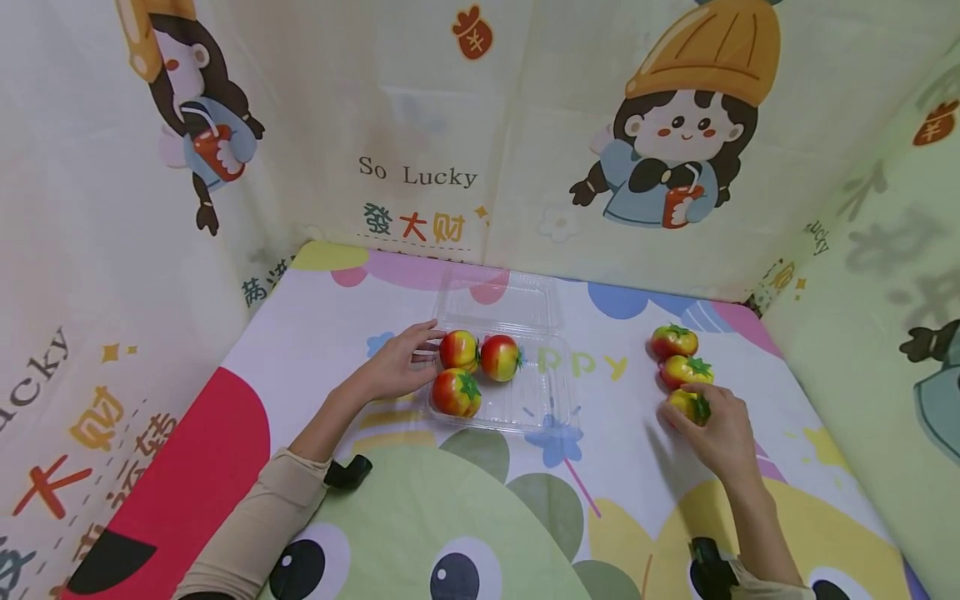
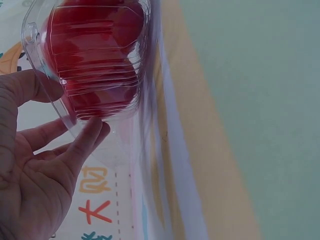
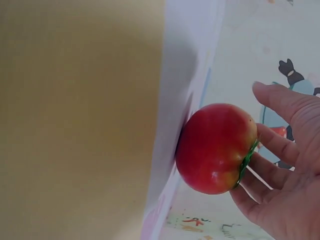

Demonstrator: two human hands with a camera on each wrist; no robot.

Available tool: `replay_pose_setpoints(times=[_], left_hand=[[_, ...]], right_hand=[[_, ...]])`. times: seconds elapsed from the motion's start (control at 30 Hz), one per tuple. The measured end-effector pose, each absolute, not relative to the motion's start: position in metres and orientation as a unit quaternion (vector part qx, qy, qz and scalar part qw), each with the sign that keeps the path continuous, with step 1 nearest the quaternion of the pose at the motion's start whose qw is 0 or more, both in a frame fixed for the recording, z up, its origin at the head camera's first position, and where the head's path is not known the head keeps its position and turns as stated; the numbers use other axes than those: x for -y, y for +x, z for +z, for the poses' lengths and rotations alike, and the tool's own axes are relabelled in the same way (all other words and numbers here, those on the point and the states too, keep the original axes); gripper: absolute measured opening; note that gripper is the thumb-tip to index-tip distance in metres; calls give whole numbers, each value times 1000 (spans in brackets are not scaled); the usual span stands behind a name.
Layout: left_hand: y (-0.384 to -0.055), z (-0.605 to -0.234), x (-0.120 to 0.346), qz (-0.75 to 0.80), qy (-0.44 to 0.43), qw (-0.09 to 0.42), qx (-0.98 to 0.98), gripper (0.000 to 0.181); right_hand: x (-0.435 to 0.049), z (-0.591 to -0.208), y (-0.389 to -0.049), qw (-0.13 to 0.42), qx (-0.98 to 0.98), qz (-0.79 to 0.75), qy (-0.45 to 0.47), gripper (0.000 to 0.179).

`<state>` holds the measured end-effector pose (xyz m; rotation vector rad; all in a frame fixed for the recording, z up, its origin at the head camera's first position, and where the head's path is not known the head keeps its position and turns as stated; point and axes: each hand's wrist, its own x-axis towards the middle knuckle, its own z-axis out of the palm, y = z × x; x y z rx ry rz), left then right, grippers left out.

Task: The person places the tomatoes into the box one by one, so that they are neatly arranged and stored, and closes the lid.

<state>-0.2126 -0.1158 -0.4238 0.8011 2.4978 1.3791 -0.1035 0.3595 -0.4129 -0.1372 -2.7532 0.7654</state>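
Note:
A clear plastic container (image 1: 550, 400) lies on the table, holding three red-and-yellow tomatoes, one of them this tomato (image 1: 500, 358). My left hand (image 1: 396, 364) is at its left side with fingers extended; in the left wrist view, thumb and fingertips touch the ribbed container (image 2: 102, 82) at its rim and wall. Over on the right, three more tomatoes form a row. My right hand (image 1: 716, 429) reaches around the nearest tomato (image 1: 684, 406). The right wrist view has its fingers beside the green-leaved tomato (image 3: 215, 147), the thumb apart from it.
The container's clear lid (image 1: 498, 298) is folded back behind it. A far tomato (image 1: 673, 341) and a middle tomato (image 1: 684, 371) sit close beyond my right hand. A printed cloth (image 1: 480, 475) covers the table, with patterned walls (image 1: 525, 100) at the back and sides.

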Motion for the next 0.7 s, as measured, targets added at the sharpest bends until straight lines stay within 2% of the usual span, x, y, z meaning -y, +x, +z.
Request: replay_pose_setpoints(times=[0.3, 0.7], left_hand=[[-213, -423, 116, 466, 271, 89, -838, 60], [-213, -425, 116, 463, 273, 87, -839, 59]], right_hand=[[-365, -411, -104, 78, 968, 235, -39, 54], [-368, -413, -106, 71, 978, 198, -6, 56]])
